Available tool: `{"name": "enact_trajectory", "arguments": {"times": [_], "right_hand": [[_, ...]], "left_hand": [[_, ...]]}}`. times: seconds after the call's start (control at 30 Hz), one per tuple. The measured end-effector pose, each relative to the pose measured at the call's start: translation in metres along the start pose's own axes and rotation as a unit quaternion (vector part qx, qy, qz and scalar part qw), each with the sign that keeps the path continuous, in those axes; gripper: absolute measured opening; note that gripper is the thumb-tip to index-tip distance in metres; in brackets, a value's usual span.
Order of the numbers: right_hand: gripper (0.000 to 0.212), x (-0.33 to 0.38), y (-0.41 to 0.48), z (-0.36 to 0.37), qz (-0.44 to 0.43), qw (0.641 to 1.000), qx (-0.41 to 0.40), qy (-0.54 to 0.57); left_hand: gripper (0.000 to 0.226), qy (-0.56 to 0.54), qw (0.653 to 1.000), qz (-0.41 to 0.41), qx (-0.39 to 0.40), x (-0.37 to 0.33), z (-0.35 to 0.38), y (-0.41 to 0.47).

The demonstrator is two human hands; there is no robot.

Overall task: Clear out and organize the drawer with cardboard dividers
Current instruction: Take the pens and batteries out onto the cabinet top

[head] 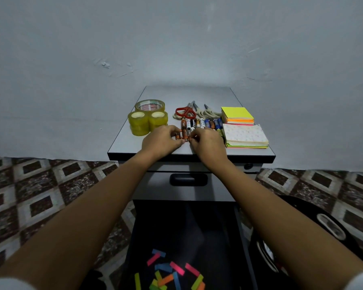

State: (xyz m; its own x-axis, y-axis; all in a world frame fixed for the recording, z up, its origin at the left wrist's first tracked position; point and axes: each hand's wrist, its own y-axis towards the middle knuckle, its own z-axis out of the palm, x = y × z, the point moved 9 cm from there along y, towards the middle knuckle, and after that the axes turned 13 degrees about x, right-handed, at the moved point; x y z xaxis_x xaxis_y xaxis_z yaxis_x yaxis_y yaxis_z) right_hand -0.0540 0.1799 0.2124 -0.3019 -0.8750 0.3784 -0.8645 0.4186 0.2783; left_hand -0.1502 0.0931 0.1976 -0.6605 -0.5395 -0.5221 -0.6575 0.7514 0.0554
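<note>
On top of a small grey cabinet [124,143] lies a row of batteries [194,124], orange, black and blue. My left hand [162,141] and my right hand [206,143] meet at the near end of that row, fingertips pinching the small orange batteries [181,136] between them. Below me an open dark drawer [184,237] holds several loose coloured sticky strips [170,273]. No cardboard dividers are visible.
Three rolls of tape [148,118] stand at the cabinet's left. Scissors [194,111] lie behind the batteries. Two sticky-note pads [242,127] sit at the right. A closed drawer with a black handle [188,179] is below the top. A dark bag [302,237] rests on the patterned floor at right.
</note>
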Motion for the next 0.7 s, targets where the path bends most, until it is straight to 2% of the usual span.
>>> {"name": "enact_trajectory", "arguments": {"times": [0.47, 0.7], "right_hand": [[0.018, -0.005, -0.009, -0.004, -0.011, 0.998, -0.006, 0.06], [0.02, -0.007, -0.012, -0.004, -0.014, 0.998, -0.01, 0.068]], "left_hand": [[0.049, -0.064, 0.998, 0.016, -0.012, 0.004, -0.001, -0.009], [0.05, -0.061, 0.998, 0.016, -0.017, 0.002, -0.001, -0.013]]}}
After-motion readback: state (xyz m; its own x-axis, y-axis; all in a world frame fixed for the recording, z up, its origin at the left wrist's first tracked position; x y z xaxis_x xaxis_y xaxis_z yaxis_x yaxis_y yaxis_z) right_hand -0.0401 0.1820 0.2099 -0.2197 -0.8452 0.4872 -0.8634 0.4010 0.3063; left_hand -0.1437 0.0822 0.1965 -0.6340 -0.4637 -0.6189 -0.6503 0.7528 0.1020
